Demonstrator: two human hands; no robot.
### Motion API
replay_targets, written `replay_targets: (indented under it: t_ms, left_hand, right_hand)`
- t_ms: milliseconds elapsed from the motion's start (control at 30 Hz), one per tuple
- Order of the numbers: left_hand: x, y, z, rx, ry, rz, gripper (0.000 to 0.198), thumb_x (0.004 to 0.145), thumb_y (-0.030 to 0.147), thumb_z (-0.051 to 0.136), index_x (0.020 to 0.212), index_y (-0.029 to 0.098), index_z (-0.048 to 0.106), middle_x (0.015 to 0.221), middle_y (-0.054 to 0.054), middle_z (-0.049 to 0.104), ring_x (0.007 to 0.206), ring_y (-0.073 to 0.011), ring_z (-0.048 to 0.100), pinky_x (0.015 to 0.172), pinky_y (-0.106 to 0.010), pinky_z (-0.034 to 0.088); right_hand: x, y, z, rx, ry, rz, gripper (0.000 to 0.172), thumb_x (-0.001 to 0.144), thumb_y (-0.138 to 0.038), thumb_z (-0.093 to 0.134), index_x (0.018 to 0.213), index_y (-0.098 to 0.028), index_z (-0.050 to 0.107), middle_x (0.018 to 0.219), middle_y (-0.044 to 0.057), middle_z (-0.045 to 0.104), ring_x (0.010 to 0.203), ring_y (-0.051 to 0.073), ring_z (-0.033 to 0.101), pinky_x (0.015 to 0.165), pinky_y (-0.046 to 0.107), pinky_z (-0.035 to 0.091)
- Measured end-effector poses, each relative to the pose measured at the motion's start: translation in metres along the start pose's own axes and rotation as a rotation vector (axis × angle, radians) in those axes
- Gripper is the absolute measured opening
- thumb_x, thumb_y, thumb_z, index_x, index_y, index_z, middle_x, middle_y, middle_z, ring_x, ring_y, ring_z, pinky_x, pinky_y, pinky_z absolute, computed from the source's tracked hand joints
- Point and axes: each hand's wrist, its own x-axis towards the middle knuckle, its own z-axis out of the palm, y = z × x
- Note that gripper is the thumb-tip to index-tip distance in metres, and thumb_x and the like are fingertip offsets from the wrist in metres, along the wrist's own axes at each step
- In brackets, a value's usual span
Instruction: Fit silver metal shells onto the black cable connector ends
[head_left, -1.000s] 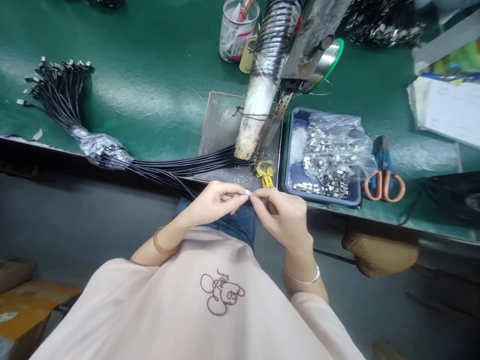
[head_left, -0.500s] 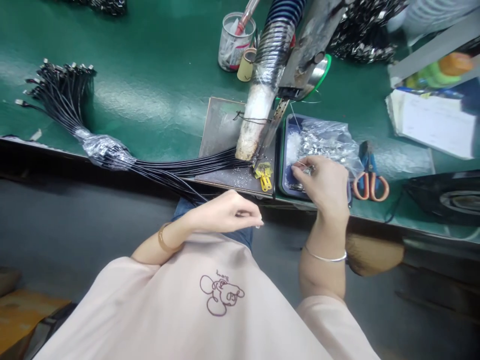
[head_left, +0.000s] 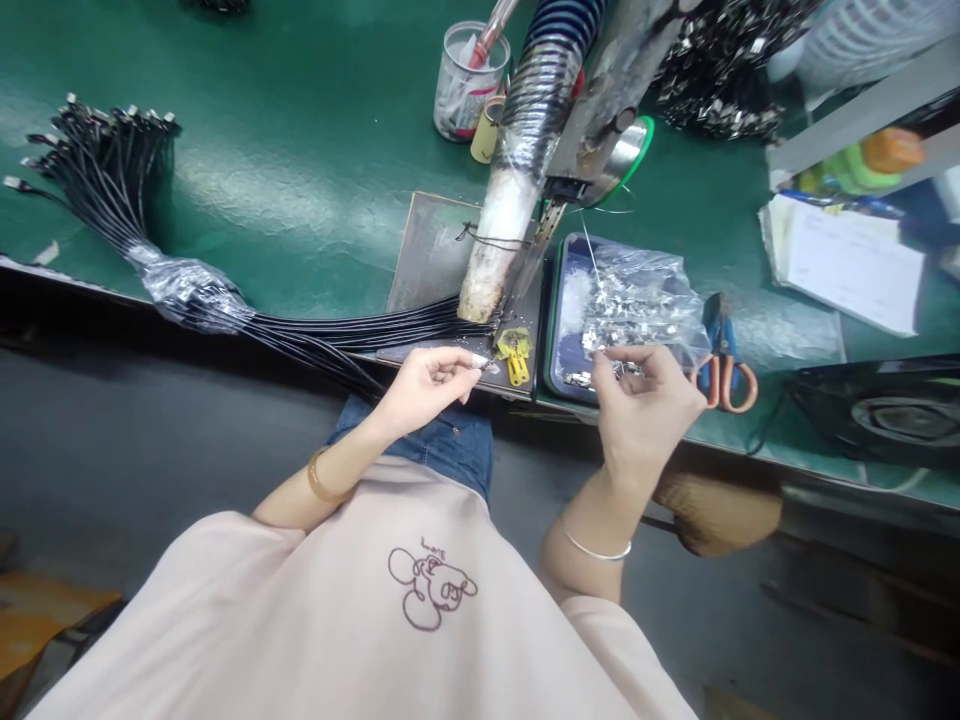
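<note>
Extending across the green bench (head_left: 285,180) at left, one bundle of black cables (head_left: 315,325) fans out toward silver-tipped plugs (head_left: 124,115). The plugs overlap too densely to count. One clear plastic wrap (head_left: 191,290) binds the bundle.

To the right of the wrap, the left hand (head_left: 427,390) is at the bench edge. Its thumb and forefinger are closed on one small part (head_left: 483,362), whitish with a silvery glint; finer detail is too small to tell. The part is just in front of one grey plate (head_left: 431,235), near one yellow piece (head_left: 517,362). Above the plate stand one clear tub (head_left: 466,90) and one hose (head_left: 536,130) with a stained white end. Further right is one wire spool (head_left: 630,160) with a green rim.

One blue tray (head_left: 564,335) contains a plastic bag (head_left: 652,275) and many shiny metal pieces (head_left: 611,330), beyond counting. The right hand (head_left: 649,410) is at the tray's near side, thumb and forefinger bent; whether they grip a piece cannot be told. At far right are one tool (head_left: 721,335) with two orange loops and white papers (head_left: 847,260); any writing on the papers is illegible.
</note>
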Motion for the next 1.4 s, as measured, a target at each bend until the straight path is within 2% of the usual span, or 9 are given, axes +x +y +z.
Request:
replay_targets:
  t_ms: [133,233,333,400,533,667,1067,1267,1400]
  left_hand:
    - [-0.001,-0.002,0.003,0.047,0.031,0.029,0.025,0.073,0.033,0.079,0.076,0.013,0.065,0.056,0.002,0.059,0.05,-0.0072,0.052,0.051,-0.02,0.04]
    - [-0.003,-0.001,0.006,0.122,0.095,0.088,0.024,0.073,0.032,0.078,0.071,0.013,0.063,0.056,0.002,0.057,0.051,-0.0065,0.049,0.05,-0.019,0.037]
    - [-0.005,0.001,0.009,0.185,0.138,0.169,0.017,0.074,0.027,0.073,0.068,0.013,0.063,0.059,0.002,0.056,0.054,-0.0062,0.048,0.052,-0.019,0.037]
    - [-0.006,0.001,0.011,0.217,0.147,0.196,0.015,0.075,0.025,0.07,0.068,0.013,0.063,0.061,0.002,0.056,0.055,-0.0065,0.047,0.053,-0.018,0.038]
    - [-0.009,0.001,0.012,0.274,0.154,0.194,0.016,0.076,0.026,0.068,0.067,0.014,0.062,0.06,0.002,0.052,0.054,-0.0062,0.042,0.05,-0.018,0.035]
    - [-0.009,0.002,0.012,0.311,0.142,0.197,0.016,0.076,0.025,0.066,0.067,0.014,0.061,0.06,0.003,0.05,0.053,-0.006,0.04,0.05,-0.018,0.033]
    - [-0.009,0.001,0.012,0.372,0.142,0.245,0.016,0.077,0.024,0.062,0.065,0.014,0.058,0.058,0.004,0.047,0.052,-0.0054,0.037,0.048,-0.018,0.03]
    - [-0.009,-0.001,0.011,0.413,0.135,0.324,0.017,0.078,0.02,0.066,0.064,0.015,0.058,0.056,0.006,0.045,0.05,-0.0047,0.034,0.046,-0.018,0.029]
    - [-0.01,0.003,0.007,0.334,0.071,0.27,0.025,0.081,0.033,0.072,0.068,0.014,0.064,0.058,0.003,0.054,0.051,-0.006,0.043,0.049,-0.019,0.035]
  right_hand:
    - [-0.008,-0.007,0.003,0.222,0.001,0.086,0.008,0.072,-0.029,0.071,0.072,-0.022,0.067,0.054,-0.006,0.052,0.039,0.008,0.031,0.042,0.026,0.021]
    - [-0.016,-0.02,0.004,0.337,-0.093,0.08,0.008,0.076,-0.029,0.073,0.079,-0.022,0.071,0.068,-0.002,0.065,0.044,0.008,0.038,0.044,0.025,0.026]
    - [-0.026,-0.035,0.008,0.351,-0.254,-0.018,0.006,0.083,-0.026,0.07,0.08,-0.022,0.072,0.073,-0.001,0.068,0.051,0.01,0.048,0.047,0.024,0.033]
    - [-0.031,-0.042,0.013,0.316,-0.333,-0.114,0.014,0.09,-0.024,0.064,0.078,-0.021,0.07,0.073,0.0,0.068,0.057,0.011,0.053,0.051,0.024,0.038]
    - [-0.034,-0.044,0.022,0.269,-0.384,-0.241,0.021,0.096,-0.02,0.056,0.077,-0.02,0.065,0.073,-0.001,0.067,0.061,0.01,0.056,0.057,0.023,0.042]
    - [-0.033,-0.043,0.022,0.263,-0.412,-0.272,0.021,0.097,-0.019,0.055,0.077,-0.02,0.062,0.072,-0.002,0.065,0.061,0.01,0.057,0.057,0.023,0.042]
    - [-0.033,-0.047,0.019,0.291,-0.459,-0.233,0.022,0.097,-0.022,0.054,0.077,-0.021,0.062,0.073,-0.001,0.065,0.064,0.012,0.058,0.059,0.025,0.041]
    - [-0.036,-0.048,0.021,0.18,-0.414,-0.287,0.024,0.096,-0.024,0.058,0.072,-0.02,0.06,0.065,-0.003,0.058,0.053,0.009,0.044,0.055,0.025,0.036]
    - [-0.036,-0.047,0.02,0.175,-0.336,-0.316,0.028,0.095,-0.027,0.061,0.068,-0.02,0.059,0.063,-0.003,0.057,0.053,0.009,0.045,0.055,0.025,0.036]
